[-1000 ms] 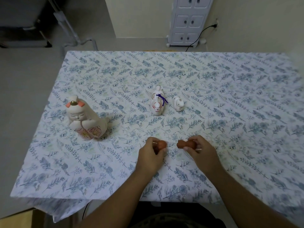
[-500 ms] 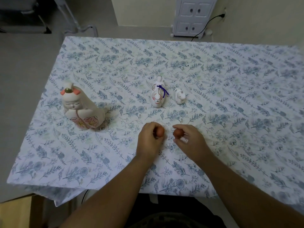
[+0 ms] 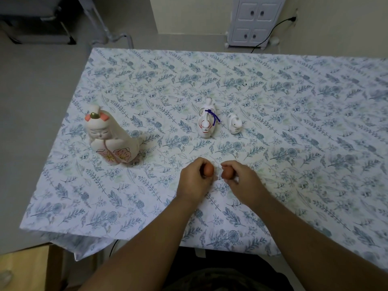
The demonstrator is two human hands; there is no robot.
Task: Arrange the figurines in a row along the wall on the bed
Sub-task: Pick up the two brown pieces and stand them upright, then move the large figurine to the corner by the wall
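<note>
Both hands rest low on the floral bed sheet (image 3: 294, 114), close together. My left hand (image 3: 195, 182) is shut on a small orange-brown figurine (image 3: 208, 170); only its rounded end shows past the fingers. My right hand (image 3: 241, 178) grips a second small orange-brown figurine (image 3: 227, 172), a few centimetres from the first. Beyond them stand a white animal figurine with a purple cord (image 3: 207, 120) and a smaller white animal figurine (image 3: 235, 124) beside it. A large white doll figurine with pink flowers (image 3: 109, 136) stands at the left.
The bed's left edge (image 3: 63, 131) drops to grey floor. Beyond the far edge are a white cabinet with small doors (image 3: 255, 19), a black cable (image 3: 270, 36) and a pale wall. A metal frame (image 3: 105, 28) stands on the floor at the back left.
The right hand has turned its figurine so only a rounded end shows, and the two hands have come closer together. The view has tilted slightly.
</note>
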